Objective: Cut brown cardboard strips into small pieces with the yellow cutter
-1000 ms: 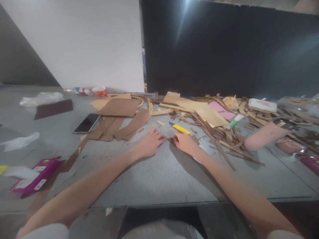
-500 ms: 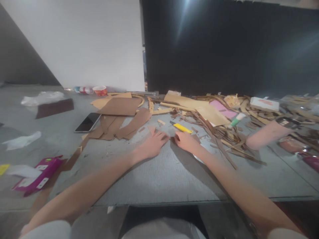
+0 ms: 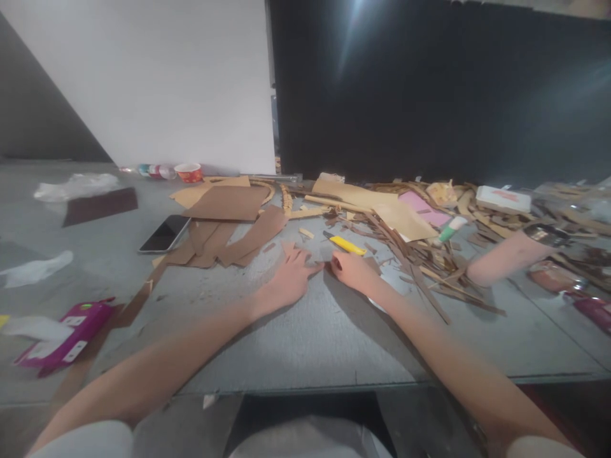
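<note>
Left hand (image 3: 286,284): yours, flat on the counter (image 3: 310,337), fingers spread, tips pointing right toward the other hand.

Right hand (image 3: 356,272): yours, low on the counter, fingers drawn together. Its fingertips meet the left hand's over a small dark scrap (image 3: 326,262). The view is blurred here, so you may be pinching the scrap or only pressing it down; I cannot tell which.

Scrap: a thin cardboard sliver, lying between your fingertips, on the counter. By its look, light and stiff enough to hold shape but easy to bend or crease. Best taken by its edges, with a fingertip pinch.

Knife (image 3: 347,245): yellow, just beyond your right hand, apart from it.

Strips (image 3: 429,273): a loose heap of cardboard offcuts, right of the knife, reaching to the back wall.

Sheets (image 3: 229,219): larger brown cardboard pieces, beyond your left hand.

Phone (image 3: 165,234): face up, just left of the sheets.

Glue stick (image 3: 451,229): green and white, among the strips.

Pink pad (image 3: 424,210): behind the glue stick.

Magenta box (image 3: 67,340): near left, well apart from your hands.

Another person's forearm (image 3: 506,257): far right, resting among the strips.
</note>
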`<state>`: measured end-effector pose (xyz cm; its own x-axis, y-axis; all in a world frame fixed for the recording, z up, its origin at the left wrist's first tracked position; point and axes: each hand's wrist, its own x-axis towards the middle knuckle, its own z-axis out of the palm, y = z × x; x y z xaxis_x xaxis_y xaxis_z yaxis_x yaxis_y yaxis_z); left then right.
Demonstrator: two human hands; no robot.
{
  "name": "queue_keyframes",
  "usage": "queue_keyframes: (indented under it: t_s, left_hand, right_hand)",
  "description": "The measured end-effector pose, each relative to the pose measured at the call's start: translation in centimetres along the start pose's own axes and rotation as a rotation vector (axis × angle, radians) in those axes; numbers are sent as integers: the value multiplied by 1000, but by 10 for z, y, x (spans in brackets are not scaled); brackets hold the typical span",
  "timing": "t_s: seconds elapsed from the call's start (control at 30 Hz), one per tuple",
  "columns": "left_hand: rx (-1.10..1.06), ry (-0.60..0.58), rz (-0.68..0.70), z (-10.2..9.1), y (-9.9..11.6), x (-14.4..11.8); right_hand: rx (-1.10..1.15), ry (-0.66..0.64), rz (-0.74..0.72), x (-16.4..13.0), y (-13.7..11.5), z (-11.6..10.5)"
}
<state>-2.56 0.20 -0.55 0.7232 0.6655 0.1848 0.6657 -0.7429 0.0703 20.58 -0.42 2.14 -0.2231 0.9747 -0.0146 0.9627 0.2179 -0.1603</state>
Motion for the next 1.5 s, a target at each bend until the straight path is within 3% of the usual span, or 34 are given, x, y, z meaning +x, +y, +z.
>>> queue_keyframes:
  t_s: [0.47, 0.63, 0.7, 1.07, 1.37, 1.5]
  left_hand:
    - [62, 110, -59, 7, -1, -4]
    - [-32, 232, -161, 6, -6, -5]
    - [-59, 265, -140, 3, -7, -4]
    - [-43, 40, 131, -1, 6, 0]
    - [36, -41, 134, -7, 18, 3]
    - [90, -29, 171, -7, 19, 3]
  right_hand:
    - [-12, 26, -14, -3, -2, -1]
    - [-13, 30, -17, -4, -3, -2]
    - [-5, 24, -19, -4, -2, -1]
    - [3, 23, -48, 0, 3, 5]
    - [113, 67, 24, -11, -1, 6]
    - [52, 47, -49, -26, -8, 5]
